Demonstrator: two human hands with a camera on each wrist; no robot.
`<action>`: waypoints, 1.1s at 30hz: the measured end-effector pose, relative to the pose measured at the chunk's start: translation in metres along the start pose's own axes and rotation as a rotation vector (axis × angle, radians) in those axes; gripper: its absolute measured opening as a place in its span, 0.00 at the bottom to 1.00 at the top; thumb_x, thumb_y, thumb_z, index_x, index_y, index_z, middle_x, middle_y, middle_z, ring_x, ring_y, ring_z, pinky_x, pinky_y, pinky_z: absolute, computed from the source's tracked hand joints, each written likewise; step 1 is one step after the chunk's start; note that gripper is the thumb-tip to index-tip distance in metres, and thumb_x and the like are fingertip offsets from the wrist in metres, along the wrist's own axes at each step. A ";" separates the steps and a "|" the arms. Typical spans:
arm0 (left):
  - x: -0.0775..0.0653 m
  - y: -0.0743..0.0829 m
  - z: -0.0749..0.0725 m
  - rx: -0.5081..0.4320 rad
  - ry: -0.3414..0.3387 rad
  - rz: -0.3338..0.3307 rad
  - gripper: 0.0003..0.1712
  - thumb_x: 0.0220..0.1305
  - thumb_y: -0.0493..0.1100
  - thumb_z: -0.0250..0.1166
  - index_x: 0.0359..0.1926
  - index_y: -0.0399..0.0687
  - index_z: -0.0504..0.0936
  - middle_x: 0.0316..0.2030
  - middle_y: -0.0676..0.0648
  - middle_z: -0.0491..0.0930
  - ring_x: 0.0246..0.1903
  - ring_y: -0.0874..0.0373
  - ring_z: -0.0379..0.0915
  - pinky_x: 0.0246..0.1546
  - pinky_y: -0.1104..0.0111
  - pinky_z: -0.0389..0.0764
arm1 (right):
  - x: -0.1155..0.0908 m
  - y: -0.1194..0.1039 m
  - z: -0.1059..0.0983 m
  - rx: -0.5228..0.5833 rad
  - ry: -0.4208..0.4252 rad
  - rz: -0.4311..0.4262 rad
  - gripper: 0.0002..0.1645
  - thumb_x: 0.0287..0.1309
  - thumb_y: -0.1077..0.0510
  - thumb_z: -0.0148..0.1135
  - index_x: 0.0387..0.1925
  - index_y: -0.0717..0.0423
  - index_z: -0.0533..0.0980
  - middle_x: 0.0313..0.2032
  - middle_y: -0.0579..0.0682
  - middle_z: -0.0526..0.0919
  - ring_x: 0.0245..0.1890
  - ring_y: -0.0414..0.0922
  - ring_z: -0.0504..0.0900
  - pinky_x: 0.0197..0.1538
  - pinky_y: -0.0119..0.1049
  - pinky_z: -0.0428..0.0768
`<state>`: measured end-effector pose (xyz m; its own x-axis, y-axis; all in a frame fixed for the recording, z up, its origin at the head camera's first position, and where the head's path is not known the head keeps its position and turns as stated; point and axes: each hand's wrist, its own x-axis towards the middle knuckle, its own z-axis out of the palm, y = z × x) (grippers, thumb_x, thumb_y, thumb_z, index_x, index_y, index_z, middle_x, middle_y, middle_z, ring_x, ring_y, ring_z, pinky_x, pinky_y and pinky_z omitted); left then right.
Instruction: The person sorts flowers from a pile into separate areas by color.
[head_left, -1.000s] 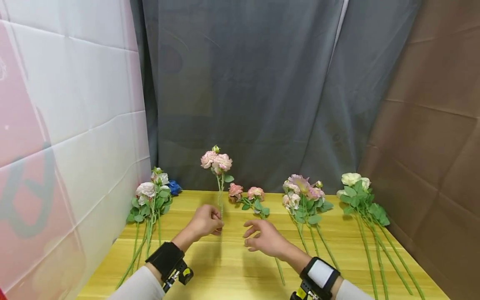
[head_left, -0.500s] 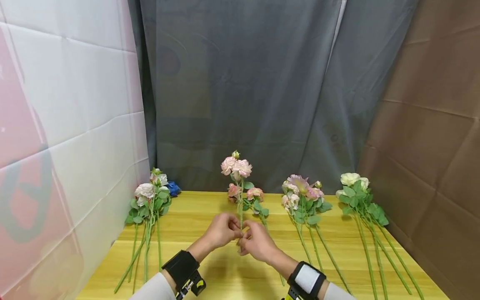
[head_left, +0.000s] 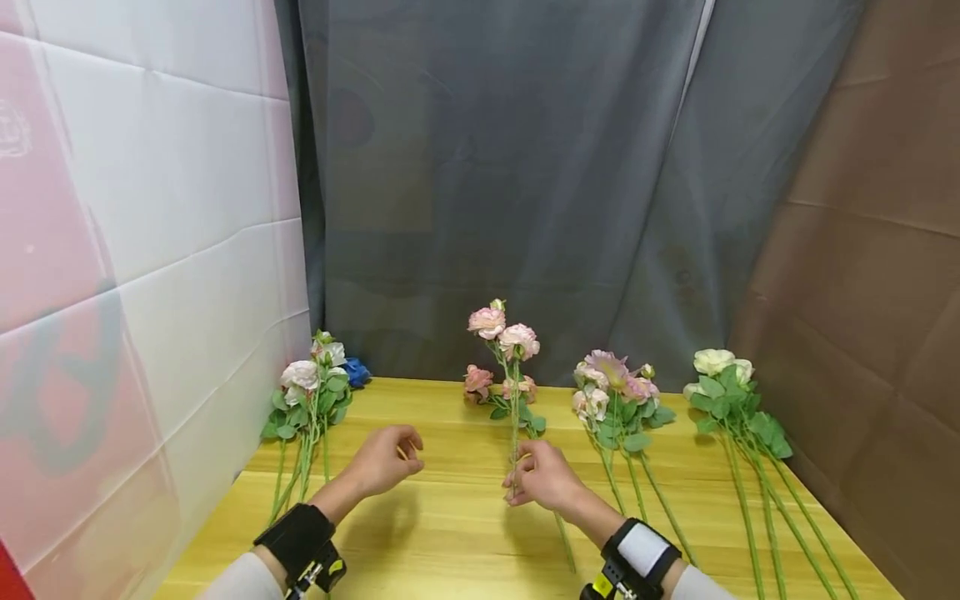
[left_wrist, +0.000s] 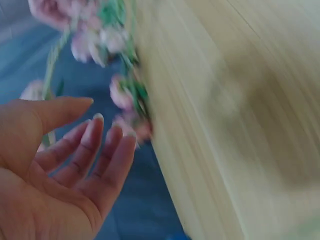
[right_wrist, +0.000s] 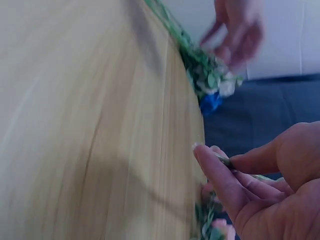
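Observation:
My right hand (head_left: 546, 477) pinches the stem of a pale pink artificial flower (head_left: 517, 342), held upright above the table with two blooms and a bud at its top. In the right wrist view, the stem (right_wrist: 223, 160) lies between thumb and fingers. To the left, my left hand (head_left: 384, 460) hovers over the table with nothing in it, its fingers loosely bent, as the left wrist view also shows. Behind the held flower lies a darker pink flower (head_left: 477, 380) with two blooms, partly covered by it in the head view.
On the yellow wooden table (head_left: 442, 525), a white-flower bunch (head_left: 302, 377) with a blue bloom (head_left: 357, 372) lies at left. A pink and mauve bunch (head_left: 609, 372) lies right of middle, cream flowers (head_left: 714, 362) at far right. A grey curtain (head_left: 495, 183) hangs behind.
The pale pink flower passed from my left hand to my right hand, moving rightward. Both hands met at its stem half a second ago; my left hand has since let go and moved left.

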<state>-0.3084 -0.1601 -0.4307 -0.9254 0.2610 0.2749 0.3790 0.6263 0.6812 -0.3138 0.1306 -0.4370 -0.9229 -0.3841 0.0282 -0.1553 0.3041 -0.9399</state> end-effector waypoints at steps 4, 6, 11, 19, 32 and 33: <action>-0.016 -0.037 -0.032 0.123 0.118 -0.071 0.08 0.56 0.31 0.71 0.38 0.38 0.82 0.26 0.50 0.78 0.25 0.59 0.72 0.26 0.65 0.75 | 0.009 0.009 -0.012 -0.043 0.017 0.026 0.26 0.67 0.76 0.51 0.64 0.83 0.59 0.35 0.68 0.83 0.30 0.60 0.88 0.38 0.51 0.90; -0.025 -0.055 -0.044 0.180 0.148 -0.119 0.09 0.56 0.30 0.70 0.39 0.35 0.82 0.26 0.49 0.78 0.26 0.57 0.72 0.28 0.63 0.76 | 0.014 0.014 -0.015 -0.057 0.025 0.048 0.30 0.66 0.76 0.52 0.66 0.85 0.57 0.34 0.67 0.84 0.29 0.59 0.88 0.38 0.49 0.90; -0.046 -0.086 -0.065 0.270 0.157 -0.284 0.14 0.60 0.30 0.67 0.47 0.29 0.80 0.32 0.45 0.79 0.30 0.53 0.74 0.32 0.59 0.77 | 0.027 0.030 -0.016 -0.087 0.026 0.106 0.28 0.63 0.77 0.53 0.63 0.88 0.60 0.34 0.67 0.85 0.29 0.58 0.88 0.37 0.47 0.90; -0.055 -0.097 -0.072 0.271 0.179 -0.328 0.21 0.59 0.29 0.68 0.20 0.44 0.64 0.18 0.53 0.54 0.18 0.59 0.48 0.24 0.67 0.54 | 0.050 0.058 -0.011 -0.366 0.127 0.064 0.17 0.51 0.77 0.56 0.15 0.60 0.67 0.11 0.49 0.74 0.12 0.44 0.81 0.19 0.36 0.84; -0.040 -0.101 -0.075 0.079 0.080 -0.502 0.30 0.58 0.24 0.60 0.13 0.54 0.56 0.14 0.56 0.48 0.10 0.61 0.65 0.19 0.64 0.82 | 0.039 0.045 -0.011 -0.640 0.182 -0.006 0.31 0.58 0.69 0.60 0.13 0.45 0.52 0.10 0.38 0.50 0.09 0.36 0.52 0.18 0.29 0.49; -0.041 -0.100 -0.076 0.059 0.080 -0.497 0.31 0.59 0.24 0.61 0.12 0.54 0.56 0.13 0.56 0.49 0.11 0.60 0.66 0.21 0.63 0.84 | 0.036 0.044 -0.013 -0.643 0.189 -0.015 0.32 0.59 0.69 0.60 0.14 0.45 0.52 0.11 0.38 0.49 0.11 0.36 0.50 0.19 0.29 0.48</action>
<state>-0.3093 -0.2893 -0.4584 -0.9907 -0.1344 -0.0205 -0.1097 0.7014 0.7043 -0.3588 0.1411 -0.4728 -0.9558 -0.2506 0.1537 -0.2934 0.7814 -0.5507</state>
